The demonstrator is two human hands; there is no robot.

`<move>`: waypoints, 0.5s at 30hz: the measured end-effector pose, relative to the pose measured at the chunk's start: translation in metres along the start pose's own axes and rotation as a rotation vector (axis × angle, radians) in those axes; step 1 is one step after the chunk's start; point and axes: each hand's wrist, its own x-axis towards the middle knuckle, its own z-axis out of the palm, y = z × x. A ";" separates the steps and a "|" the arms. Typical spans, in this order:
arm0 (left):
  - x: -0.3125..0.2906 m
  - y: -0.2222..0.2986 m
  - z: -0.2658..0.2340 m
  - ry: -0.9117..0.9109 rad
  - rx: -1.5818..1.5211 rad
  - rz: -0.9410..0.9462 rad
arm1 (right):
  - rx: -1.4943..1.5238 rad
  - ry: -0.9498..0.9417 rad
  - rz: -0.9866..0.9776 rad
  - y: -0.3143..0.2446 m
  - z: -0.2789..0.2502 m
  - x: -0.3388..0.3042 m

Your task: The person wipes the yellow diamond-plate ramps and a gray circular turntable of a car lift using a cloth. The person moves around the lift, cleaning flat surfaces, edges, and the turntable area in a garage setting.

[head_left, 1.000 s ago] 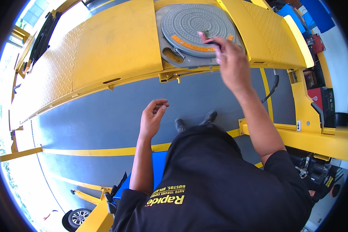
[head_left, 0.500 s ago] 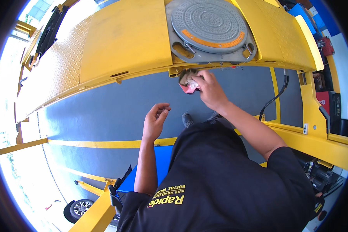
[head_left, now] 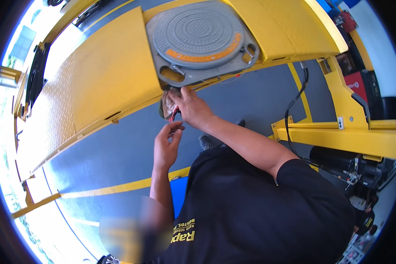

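My right hand (head_left: 192, 108) grips a crumpled rag (head_left: 166, 105) of olive, whitish and red cloth. It presses the rag to the near edge of a yellow vehicle lift platform (head_left: 114, 66), just below the grey round turntable plate (head_left: 198, 33). That plate carries an orange scale and sits in a recess of the platform. Lower and slightly left, my left hand (head_left: 166, 145) hovers over the floor with its fingers loosely bent and the thumb apart. Nothing shows in it, and its fingertips are close beneath the rag.
A yellow lift post and beam (head_left: 352, 132) stand at the right, with a black hose (head_left: 290, 103) hanging in a curve beside them. Yellow lines cross the grey floor (head_left: 110, 163). Something blue (head_left: 178, 193) lies behind my left arm. A person (head_left: 364, 220) is at the far lower right.
My right hand and the rag have shifted left along the platform edge. My left hand is now closer to them. The whole view has also turned and shifted.
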 end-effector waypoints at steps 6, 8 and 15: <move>0.051 0.042 -0.015 0.207 0.577 0.412 | 0.598 -0.207 0.278 0.082 -0.085 -0.057; 0.078 0.045 -0.016 0.274 0.737 0.518 | 0.690 0.181 0.388 0.125 -0.113 -0.092; 0.146 0.035 -0.003 0.116 0.978 0.656 | 0.695 0.585 0.634 0.158 -0.144 -0.045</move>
